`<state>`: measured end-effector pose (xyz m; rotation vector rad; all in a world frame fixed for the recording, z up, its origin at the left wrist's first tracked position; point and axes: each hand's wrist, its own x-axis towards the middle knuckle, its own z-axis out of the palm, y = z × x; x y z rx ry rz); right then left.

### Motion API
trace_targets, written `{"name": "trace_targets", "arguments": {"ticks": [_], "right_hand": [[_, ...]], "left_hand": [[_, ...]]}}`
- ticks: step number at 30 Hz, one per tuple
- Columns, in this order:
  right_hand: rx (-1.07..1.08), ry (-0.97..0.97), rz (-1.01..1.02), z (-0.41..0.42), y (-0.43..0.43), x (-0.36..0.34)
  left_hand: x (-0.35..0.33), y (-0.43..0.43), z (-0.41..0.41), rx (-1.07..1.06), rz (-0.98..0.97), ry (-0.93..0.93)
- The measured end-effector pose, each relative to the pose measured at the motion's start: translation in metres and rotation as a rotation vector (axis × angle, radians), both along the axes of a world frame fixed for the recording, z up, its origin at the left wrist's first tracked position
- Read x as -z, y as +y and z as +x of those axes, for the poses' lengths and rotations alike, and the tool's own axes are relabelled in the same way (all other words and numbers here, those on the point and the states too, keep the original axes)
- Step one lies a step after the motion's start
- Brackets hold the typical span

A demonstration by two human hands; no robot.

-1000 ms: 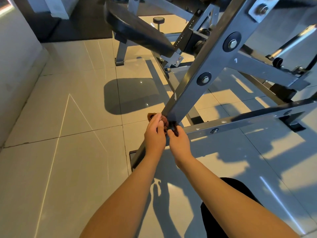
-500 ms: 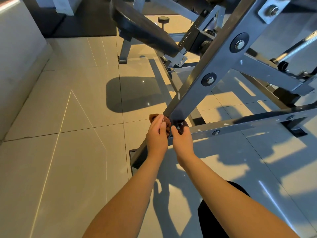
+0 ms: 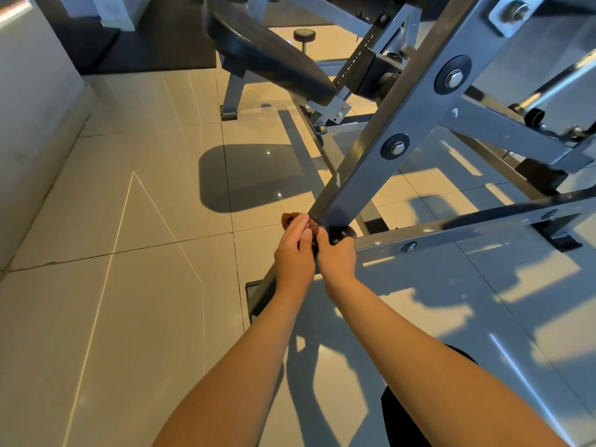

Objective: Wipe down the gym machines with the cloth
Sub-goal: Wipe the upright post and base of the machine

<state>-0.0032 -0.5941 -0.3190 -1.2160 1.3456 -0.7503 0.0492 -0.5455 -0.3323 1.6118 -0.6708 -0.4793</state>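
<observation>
Hands are barely shifting on the slanted beam (image 3: 371,169) | left hand (image 3: 295,250) and right hand (image 3: 337,254) are both gripping the cloth (image 3: 289,218) at its lower end | step: rubbing beam | next: sliding upward, pressing evenly.

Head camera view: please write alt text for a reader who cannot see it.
A left hand and a right hand grip a brown cloth against a slanted grey bar of a gym machine, low above the tiled floor. A black padded seat stands behind, upper left.
</observation>
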Motion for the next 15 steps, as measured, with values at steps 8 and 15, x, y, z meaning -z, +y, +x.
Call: {"name": "trace_targets", "arguments": {"ticks": [8,15], "right_hand": [[-0.026,-0.008,0.025,-0.008,0.005,-0.004],[-0.072,-0.094,0.025,-0.014,0.004,-0.001]], "left_hand": [[0.036,0.025,0.015,-0.054,0.105,0.155],[0.000,0.006,0.002,0.012,0.050,-0.031]]}}
